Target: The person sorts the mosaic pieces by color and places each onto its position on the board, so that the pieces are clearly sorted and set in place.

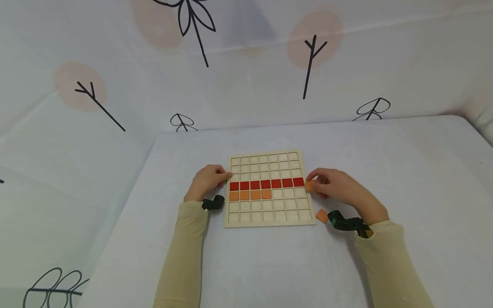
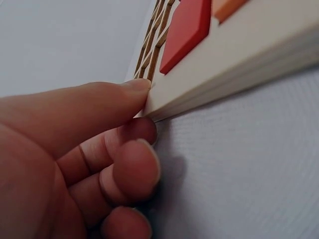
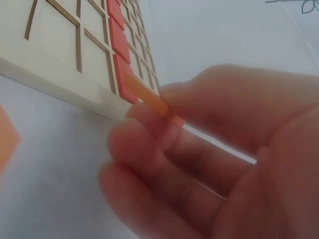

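A pale wooden grid board [image 1: 269, 223] lies on the white table. One full row of red tiles [image 1: 265, 184] crosses it, and several orange tiles [image 1: 250, 195] fill the left part of the row below. At the board's left edge, my left hand [image 1: 208, 179] pinches the rim, thumb [image 2: 119, 97] on top and curled fingers at the side. My right hand [image 1: 337, 186] holds an orange tile [image 3: 152, 99] between thumb and fingertips, by the right edge near the end of the red row. The fingers partly hide this tile.
A loose orange tile [image 1: 322, 215] lies on the table just right of the board's lower right corner, near the right wrist's dark strap [image 1: 346, 222]. A white cloth [image 1: 246, 85] with line-drawn plants hangs behind the table.
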Available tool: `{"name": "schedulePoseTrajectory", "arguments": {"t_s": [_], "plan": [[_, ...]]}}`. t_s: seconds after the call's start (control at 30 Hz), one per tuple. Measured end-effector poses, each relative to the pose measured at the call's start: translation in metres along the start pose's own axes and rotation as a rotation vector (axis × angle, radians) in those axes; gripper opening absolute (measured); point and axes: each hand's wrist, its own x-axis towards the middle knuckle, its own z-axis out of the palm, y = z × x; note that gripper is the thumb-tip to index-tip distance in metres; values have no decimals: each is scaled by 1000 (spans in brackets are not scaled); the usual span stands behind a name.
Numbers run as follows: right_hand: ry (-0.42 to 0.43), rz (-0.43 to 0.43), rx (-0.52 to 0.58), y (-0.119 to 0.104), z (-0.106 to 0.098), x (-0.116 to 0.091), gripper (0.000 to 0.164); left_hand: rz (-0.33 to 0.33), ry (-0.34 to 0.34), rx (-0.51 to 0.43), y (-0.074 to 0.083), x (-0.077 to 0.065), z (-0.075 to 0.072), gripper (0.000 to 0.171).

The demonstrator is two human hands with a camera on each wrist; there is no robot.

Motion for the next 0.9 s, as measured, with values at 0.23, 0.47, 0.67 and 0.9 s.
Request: {"name": "schedulePoseTrajectory", "arguments": {"t_s": [0.23, 0.47, 0.67, 0.9], "plan": [[-2, -31, -32, -3, 6, 3, 27, -4, -8, 6, 0, 0, 0, 33], [21, -74, -48, -9, 10, 5, 28, -21, -9, -2, 1, -1, -1, 33], [8, -69, -26, -12, 15, 8, 29, -27, -11, 7, -1, 0, -1, 34], [11, -78, -39, -14, 20, 11, 30, -20, -10, 4, 0, 0, -1, 34]]}}
